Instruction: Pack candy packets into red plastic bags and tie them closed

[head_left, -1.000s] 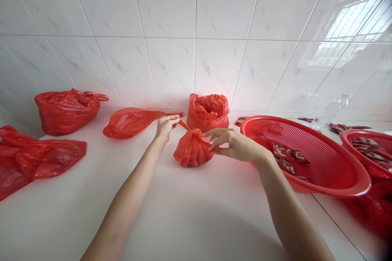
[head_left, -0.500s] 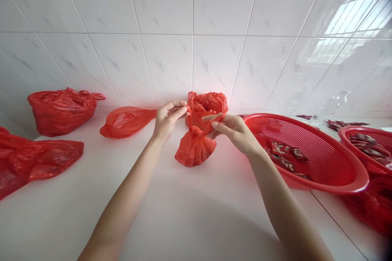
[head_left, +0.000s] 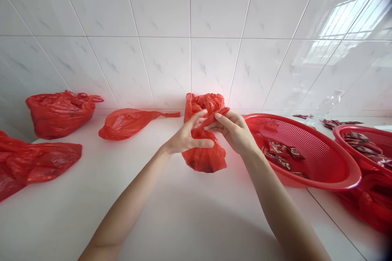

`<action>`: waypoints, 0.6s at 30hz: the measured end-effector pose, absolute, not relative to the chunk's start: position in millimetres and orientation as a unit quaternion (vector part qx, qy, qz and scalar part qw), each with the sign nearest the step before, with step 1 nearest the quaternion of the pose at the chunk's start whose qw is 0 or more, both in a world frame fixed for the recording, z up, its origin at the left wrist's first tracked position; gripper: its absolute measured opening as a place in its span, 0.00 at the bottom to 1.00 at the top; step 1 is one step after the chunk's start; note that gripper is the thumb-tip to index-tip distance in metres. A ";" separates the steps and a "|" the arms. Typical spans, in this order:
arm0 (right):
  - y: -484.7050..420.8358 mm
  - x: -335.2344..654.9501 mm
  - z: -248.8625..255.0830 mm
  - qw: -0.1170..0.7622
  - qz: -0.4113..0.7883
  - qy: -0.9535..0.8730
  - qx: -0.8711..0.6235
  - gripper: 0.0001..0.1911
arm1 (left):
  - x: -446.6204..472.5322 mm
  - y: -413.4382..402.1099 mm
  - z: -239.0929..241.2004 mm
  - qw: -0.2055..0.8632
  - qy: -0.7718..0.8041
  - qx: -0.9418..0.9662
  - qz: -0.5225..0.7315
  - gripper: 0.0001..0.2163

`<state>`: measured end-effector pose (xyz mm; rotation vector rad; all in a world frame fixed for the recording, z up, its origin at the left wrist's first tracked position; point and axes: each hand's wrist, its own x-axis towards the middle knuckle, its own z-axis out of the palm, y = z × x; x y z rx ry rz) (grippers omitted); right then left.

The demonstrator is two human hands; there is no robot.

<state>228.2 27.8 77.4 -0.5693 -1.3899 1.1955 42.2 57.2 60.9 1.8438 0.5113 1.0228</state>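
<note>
A small filled red plastic bag [head_left: 205, 158] stands on the white counter in front of me, its upper part gathered and partly covered by my hands. My right hand [head_left: 234, 128] pinches the top of this bag between thumb and fingers. Close by on its left side, my left hand [head_left: 186, 135] has thumb and fingers spread apart around the bag's neck, gripping nothing. Right behind is another red bag [head_left: 210, 100], stuffed with crumpled red plastic, against the tiled wall.
To the right sits a red perforated basket [head_left: 330, 151] with several small wrapped packets [head_left: 283, 155]. Beyond it are a second red basket [head_left: 361, 130] and a clear bottle [head_left: 330, 102]. On the left lie a flat tied bag [head_left: 124, 124], a full bag [head_left: 61, 114] and another bag [head_left: 49, 163].
My left hand has let go of the strip it was pinching and opened, moving slightly lower and right. My right hand still grips the bag's top. The small bag has shifted a little right.
</note>
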 end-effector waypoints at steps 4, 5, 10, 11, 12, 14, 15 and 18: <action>28.0 229.1 77.2 0.578 0.495 -0.598 -0.254 0.12 | 60.1 54.9 45.7 0.519 0.209 0.750 0.353 0.18; 28.2 229.9 77.1 0.578 0.486 -0.600 -0.264 0.12 | 62.8 55.3 42.5 0.526 0.216 0.745 0.349 0.17; 30.8 233.7 76.8 0.583 0.457 -0.603 -0.296 0.14 | 65.9 61.0 30.0 0.508 0.241 0.752 0.344 0.14; 31.5 234.0 76.5 0.584 0.456 -0.602 -0.297 0.14 | 66.0 62.0 27.8 0.499 0.243 0.759 0.339 0.14; 32.2 234.1 75.9 0.585 0.456 -0.601 -0.298 0.14 | 66.2 63.0 25.6 0.490 0.246 0.766 0.336 0.14; 34.0 234.0 74.1 0.585 0.457 -0.596 -0.306 0.14 | 66.9 64.7 21.3 0.474 0.254 0.774 0.335 0.13; 35.1 233.9 72.9 0.584 0.459 -0.593 -0.312 0.14 | 67.2 65.5 19.3 0.467 0.259 0.776 0.335 0.13; 38.3 233.7 69.3 0.580 0.467 -0.581 -0.329 0.15 | 67.0 67.4 16.1 0.470 0.262 0.778 0.325 0.14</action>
